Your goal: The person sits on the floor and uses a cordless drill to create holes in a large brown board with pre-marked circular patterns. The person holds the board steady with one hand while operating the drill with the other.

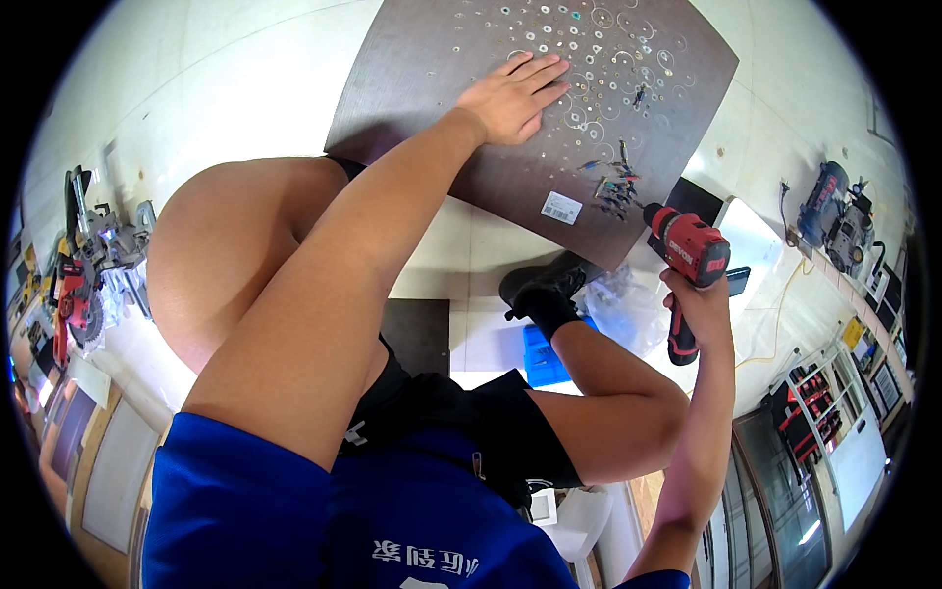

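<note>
We rest left hand [510,101] on brown board [417,98], fingers [541,77] outstretched; our right hand [705,302] grips red drill [695,247], its tip near board's edge, beside small loose pieces [615,187].

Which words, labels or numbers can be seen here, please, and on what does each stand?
Blue shirt: legible white lettering, not copied out here.
Red drill: pale lettering, not copied out here.
White label on the brown board: barcode, print too small to read.
Dark blue tank: lettering too blurred to read.
</note>
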Available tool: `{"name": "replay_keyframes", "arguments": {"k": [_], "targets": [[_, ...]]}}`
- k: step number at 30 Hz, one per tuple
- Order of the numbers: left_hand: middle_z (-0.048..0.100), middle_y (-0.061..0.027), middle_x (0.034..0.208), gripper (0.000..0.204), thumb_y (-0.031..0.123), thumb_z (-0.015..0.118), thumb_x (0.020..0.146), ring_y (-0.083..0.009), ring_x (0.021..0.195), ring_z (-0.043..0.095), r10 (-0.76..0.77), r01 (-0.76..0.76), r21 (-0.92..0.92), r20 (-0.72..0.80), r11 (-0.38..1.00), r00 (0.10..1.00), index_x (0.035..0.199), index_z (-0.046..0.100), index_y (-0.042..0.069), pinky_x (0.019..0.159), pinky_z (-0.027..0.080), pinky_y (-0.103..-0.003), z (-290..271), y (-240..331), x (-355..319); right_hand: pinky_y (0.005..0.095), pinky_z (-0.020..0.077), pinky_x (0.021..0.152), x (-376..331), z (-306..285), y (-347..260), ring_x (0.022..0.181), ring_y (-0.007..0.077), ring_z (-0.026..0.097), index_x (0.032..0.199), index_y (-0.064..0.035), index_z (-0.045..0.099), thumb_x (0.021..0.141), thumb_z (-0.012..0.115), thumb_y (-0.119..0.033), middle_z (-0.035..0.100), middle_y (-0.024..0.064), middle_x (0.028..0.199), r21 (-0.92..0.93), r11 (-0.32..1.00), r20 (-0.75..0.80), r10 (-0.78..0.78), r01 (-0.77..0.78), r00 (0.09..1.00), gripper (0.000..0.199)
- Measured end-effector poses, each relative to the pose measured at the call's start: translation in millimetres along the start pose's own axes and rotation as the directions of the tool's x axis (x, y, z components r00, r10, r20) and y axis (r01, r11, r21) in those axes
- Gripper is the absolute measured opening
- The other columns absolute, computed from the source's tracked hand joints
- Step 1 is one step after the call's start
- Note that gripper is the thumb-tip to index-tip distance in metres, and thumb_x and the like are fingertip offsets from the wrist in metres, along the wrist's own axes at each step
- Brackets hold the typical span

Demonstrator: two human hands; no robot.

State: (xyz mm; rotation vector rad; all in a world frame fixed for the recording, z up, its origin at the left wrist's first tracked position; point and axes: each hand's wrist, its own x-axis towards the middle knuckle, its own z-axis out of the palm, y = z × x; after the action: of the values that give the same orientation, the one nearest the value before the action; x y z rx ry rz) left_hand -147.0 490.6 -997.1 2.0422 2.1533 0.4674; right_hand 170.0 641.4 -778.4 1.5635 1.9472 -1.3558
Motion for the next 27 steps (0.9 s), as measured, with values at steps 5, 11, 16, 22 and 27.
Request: {"name": "replay_keyframes", "arguments": {"k": [5, 11, 16, 22, 27], "targets": [[0.036, -0.0112, 0.167, 0.058, 0.022, 0.054, 0.093, -0.0243, 0.157, 0.028, -0.001, 0.001, -0.003, 0.005, 1.000, 1.000, 0.149, 0.052, 0.008, 0.130, 0.023, -0.046, -1, 0, 0, 0.0291, 0.0519, 0.056, 4, 14, 5, 0.059, 0.0142, 0.065, 0.112, 0.0009, 0.065, 0.086, 0.071, -0.005, 0.068, 0.0060, 0.088, 0.065, 0.994, -0.174, -0.072, 0.084, 0.982, 0.028], [0.037, -0.0113, 0.166, 0.058, 0.023, 0.055, 0.094, -0.0246, 0.157, 0.028, -0.005, 0.005, -0.014, -0.003, 1.000, 1.000, 0.150, 0.052, 0.008, 0.129, 0.023, -0.046, -1, -1, -2, 0.0292, 0.0520, 0.056, 5, 10, 4, 0.059, 0.0139, 0.064, 0.111, 0.0010, 0.065, 0.086, 0.071, -0.005, 0.068, 0.0050, 0.085, 0.034, 0.999, -0.044, -0.003, 0.004, 0.999, 0.026], [0.038, -0.0116, 0.166, 0.058, 0.023, 0.055, 0.093, -0.0248, 0.157, 0.028, 0.006, -0.006, -0.009, -0.012, 1.000, 1.000, 0.150, 0.052, 0.008, 0.129, 0.023, -0.047, -1, 0, 0, 0.0285, 0.0523, 0.056, 8, 14, 10, 0.058, 0.0140, 0.065, 0.110, 0.0006, 0.065, 0.086, 0.072, -0.005, 0.067, 0.0049, 0.085, 0.066, 0.998, -0.063, -0.002, 0.006, 0.998, 0.026], [0.038, -0.0117, 0.165, 0.058, 0.021, 0.056, 0.093, -0.0249, 0.157, 0.029, -0.002, 0.002, -0.006, -0.003, 1.000, 1.000, 0.148, 0.053, 0.008, 0.129, 0.024, -0.047, 0, 0, 0, 0.0278, 0.0518, 0.056, 6, 18, 17, 0.061, 0.0143, 0.064, 0.115, -0.0010, 0.064, 0.088, 0.072, -0.003, 0.069, 0.0054, 0.089, 0.288, 0.958, -0.078, 0.015, 0.008, 0.997, 0.027], [0.038, -0.0118, 0.165, 0.057, 0.021, 0.055, 0.093, -0.0249, 0.157, 0.029, 0.004, -0.004, -0.016, -0.018, 1.000, 1.000, 0.148, 0.053, 0.008, 0.129, 0.024, -0.047, 1, -1, 0, 0.0276, 0.0515, 0.055, 8, 12, 9, 0.060, 0.0141, 0.064, 0.113, -0.0002, 0.065, 0.087, 0.072, -0.004, 0.069, 0.0059, 0.089, 0.266, 0.963, -0.003, 0.051, -0.048, 0.999, 0.027]]}}
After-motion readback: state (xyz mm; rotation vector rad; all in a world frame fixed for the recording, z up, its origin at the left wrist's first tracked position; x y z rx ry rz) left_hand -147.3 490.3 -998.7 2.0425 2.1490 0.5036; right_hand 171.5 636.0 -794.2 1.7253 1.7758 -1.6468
